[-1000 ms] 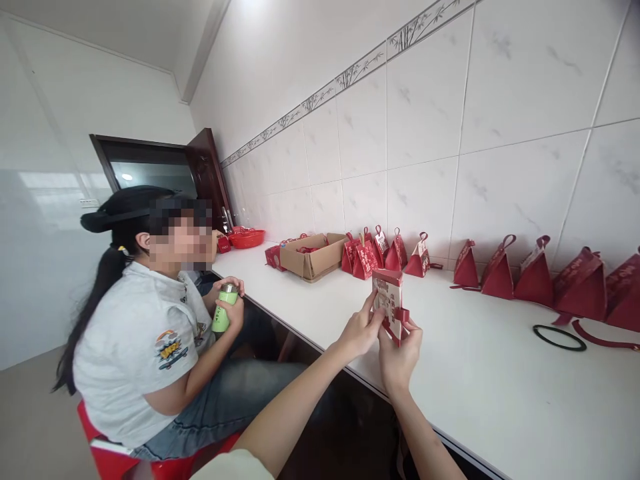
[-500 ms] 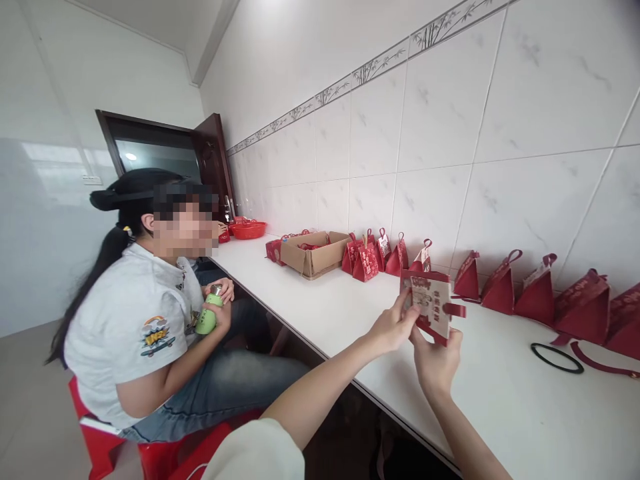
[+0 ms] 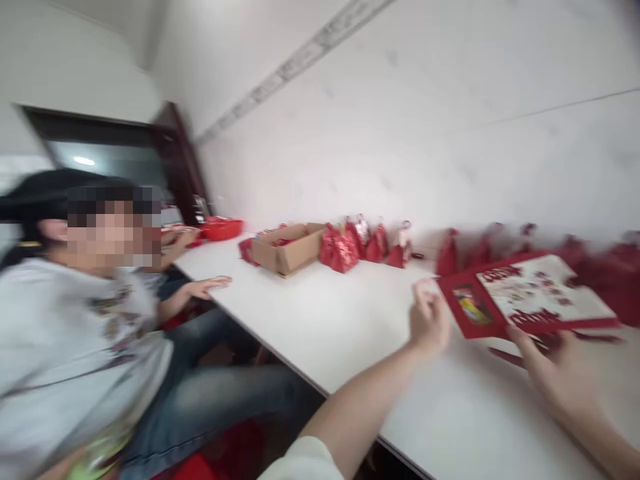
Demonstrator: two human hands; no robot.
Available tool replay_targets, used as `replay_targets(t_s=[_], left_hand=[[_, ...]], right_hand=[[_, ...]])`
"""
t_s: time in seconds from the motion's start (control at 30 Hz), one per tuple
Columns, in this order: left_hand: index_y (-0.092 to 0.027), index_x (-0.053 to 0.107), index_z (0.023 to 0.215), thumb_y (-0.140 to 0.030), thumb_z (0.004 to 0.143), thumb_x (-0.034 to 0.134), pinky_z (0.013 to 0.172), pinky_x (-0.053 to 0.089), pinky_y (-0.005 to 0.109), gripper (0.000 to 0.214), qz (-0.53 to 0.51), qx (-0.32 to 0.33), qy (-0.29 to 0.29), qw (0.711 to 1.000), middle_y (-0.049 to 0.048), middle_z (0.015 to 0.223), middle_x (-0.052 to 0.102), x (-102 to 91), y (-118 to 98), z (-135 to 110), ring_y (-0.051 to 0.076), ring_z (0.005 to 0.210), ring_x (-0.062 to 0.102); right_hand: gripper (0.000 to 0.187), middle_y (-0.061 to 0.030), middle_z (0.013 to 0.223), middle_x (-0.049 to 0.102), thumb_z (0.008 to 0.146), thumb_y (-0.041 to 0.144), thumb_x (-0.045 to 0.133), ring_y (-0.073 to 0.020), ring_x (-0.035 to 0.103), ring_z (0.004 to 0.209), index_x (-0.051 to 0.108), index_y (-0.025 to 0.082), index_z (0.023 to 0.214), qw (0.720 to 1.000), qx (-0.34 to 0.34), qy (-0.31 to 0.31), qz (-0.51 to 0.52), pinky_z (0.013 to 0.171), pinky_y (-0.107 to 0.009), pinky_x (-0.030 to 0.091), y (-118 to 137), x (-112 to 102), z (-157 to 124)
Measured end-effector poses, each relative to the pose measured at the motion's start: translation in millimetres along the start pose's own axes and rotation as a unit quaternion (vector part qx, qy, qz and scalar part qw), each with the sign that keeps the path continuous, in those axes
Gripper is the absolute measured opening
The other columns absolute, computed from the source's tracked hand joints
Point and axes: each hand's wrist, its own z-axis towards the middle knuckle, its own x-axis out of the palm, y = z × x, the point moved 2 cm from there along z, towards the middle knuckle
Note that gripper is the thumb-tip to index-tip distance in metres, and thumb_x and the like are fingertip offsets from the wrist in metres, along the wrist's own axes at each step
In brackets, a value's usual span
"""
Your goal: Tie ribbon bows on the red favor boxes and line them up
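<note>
The red card [image 3: 517, 297] has a cream panel [image 3: 547, 290] with red print.

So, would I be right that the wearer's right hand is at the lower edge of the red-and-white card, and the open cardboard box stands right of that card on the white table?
Not quite: the open cardboard box stands left of the red-and-white card, as the current head view shows. The right hand and white table are as you say.
</note>
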Motion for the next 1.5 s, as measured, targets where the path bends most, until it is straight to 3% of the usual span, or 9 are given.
replay_targets(t_s=[0.07, 0.13, 0.27, 0.43, 0.63, 0.87, 1.07, 1.33, 1.5], left_hand=[[-0.015, 0.038, 0.125, -0.029, 0.087, 0.037, 0.093, 0.041, 0.032, 0.04, -0.008, -0.005, -0.041, 0.999, 0.0118, 0.108, 0.054, 4.3, 6, 6, 0.019, 0.101, 0.053], [-0.011, 0.035, 0.125, -0.03, 0.086, 0.039, 0.102, 0.034, 0.034, 0.044, -0.029, -0.024, -0.043, 0.998, 0.0168, 0.123, 0.045, 4.3, 12, 14, 0.021, 0.115, 0.045], [-0.016, 0.034, 0.128, -0.042, 0.086, 0.037, 0.106, 0.031, 0.04, 0.05, -0.083, 0.033, 0.077, 0.993, 0.0141, 0.134, 0.041, 3.3, 17, 25, 0.023, 0.127, 0.038], [-0.016, 0.033, 0.132, -0.051, 0.082, 0.045, 0.105, 0.035, 0.04, 0.062, -0.07, 0.101, 0.234, 0.964, 0.0132, 0.137, 0.041, 7.6, 16, 13, 0.027, 0.129, 0.038], [-0.015, 0.03, 0.134, -0.043, 0.075, 0.061, 0.095, 0.046, 0.038, 0.073, 0.008, 0.138, 0.316, 0.938, 0.0146, 0.132, 0.046, 11.8, 13, 5, 0.026, 0.114, 0.052], [-0.018, 0.028, 0.135, -0.048, 0.075, 0.06, 0.094, 0.047, 0.039, 0.075, 0.013, 0.207, 0.237, 0.949, 0.0149, 0.135, 0.043, 1.2, 1, 1, 0.029, 0.119, 0.049], [-0.02, 0.023, 0.136, -0.058, 0.075, 0.058, 0.093, 0.048, 0.039, 0.08, -0.058, 0.222, 0.177, 0.957, 0.016, 0.137, 0.04, 0.1, -2, -6, 0.03, 0.121, 0.047], [-0.023, 0.035, 0.133, -0.058, 0.079, 0.055, 0.09, 0.049, 0.04, 0.067, -0.089, 0.395, 0.145, 0.903, 0.0132, 0.127, 0.046, -0.4, -8, -8, 0.028, 0.114, 0.051], [-0.026, 0.033, 0.136, -0.06, 0.082, 0.049, 0.093, 0.047, 0.044, 0.066, -0.097, 0.426, 0.125, 0.891, 0.0133, 0.131, 0.043, -1.8, -6, -5, 0.031, 0.119, 0.048]], right_hand=[[0.045, -0.0097, 0.102, 0.061, 0.057, 0.047, 0.065, -0.027, 0.061, 0.075, 0.055, 0.022, 0.093, 0.998, 0.058, -0.024, -0.005, 0.049, -0.039, 0.051, 3, -12, 5], [0.042, -0.0091, 0.101, 0.063, 0.06, 0.046, 0.06, -0.0259, 0.061, 0.08, 0.057, 0.02, 0.094, 0.997, 0.051, -0.043, -0.027, 0.053, -0.034, 0.05, 8, -16, 10], [0.034, -0.0069, 0.093, 0.067, 0.066, 0.044, 0.055, -0.024, 0.062, 0.085, 0.059, 0.017, 0.086, 0.999, 0.023, -0.019, 0.035, 0.065, -0.031, 0.051, 13, -12, 17], [0.038, -0.0042, 0.098, 0.066, 0.075, 0.051, 0.053, -0.0175, 0.062, 0.07, 0.058, 0.02, 0.096, 0.998, 0.047, 0.0, 0.047, 0.043, -0.022, 0.045, 19, -19, 13], [0.04, -0.0044, 0.098, 0.065, 0.074, 0.052, 0.057, -0.0137, 0.059, 0.061, 0.059, 0.02, 0.098, 0.998, 0.042, 0.04, 0.024, 0.036, -0.019, 0.041, 20, -43, 8], [0.047, -0.0053, 0.109, 0.063, 0.078, 0.054, 0.056, -0.0151, 0.062, 0.069, 0.058, 0.022, 0.112, 0.996, -0.017, 0.079, 0.049, 0.037, -0.018, 0.043, 34, -41, 0], [0.057, -0.0071, 0.117, 0.06, 0.077, 0.058, 0.057, -0.0141, 0.061, 0.062, 0.055, 0.024, 0.123, 0.991, -0.066, 0.093, 0.077, 0.037, -0.022, 0.044, 50, -43, -6], [0.054, -0.0078, 0.11, 0.065, 0.079, 0.052, 0.06, -0.0197, 0.064, 0.072, 0.053, 0.027, 0.126, 0.976, -0.17, 0.133, 0.033, 0.036, -0.023, 0.042, 69, -47, -21], [0.049, -0.0079, 0.117, 0.062, 0.079, 0.051, 0.062, -0.023, 0.065, 0.083, 0.055, 0.028, 0.122, 0.975, -0.183, 0.123, 0.041, 0.034, -0.022, 0.043, 67, -44, -24]])
